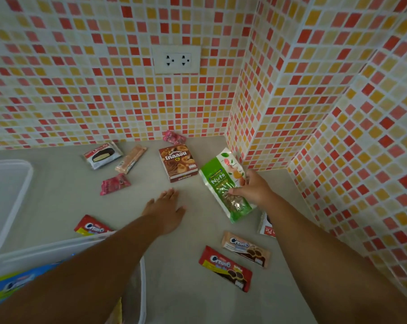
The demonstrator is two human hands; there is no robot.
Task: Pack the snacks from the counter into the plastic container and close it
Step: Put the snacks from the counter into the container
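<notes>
Right hand [252,190], right of centre: fingers clasp the green nuts pouch [225,183], tilted and lifted at its lower end. Left hand [166,208], centre: fingers spread flat, holding nothing. Plastic container [57,250], lower left, already holds a blue packet [15,281]. Lid [17,197], left edge, is off. About ten snacks remain on the counter [174,265]; closing is pending.

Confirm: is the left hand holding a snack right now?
No, the left hand lies open with fingers spread over the bare counter, while the right hand grips the green nuts bag.
</notes>
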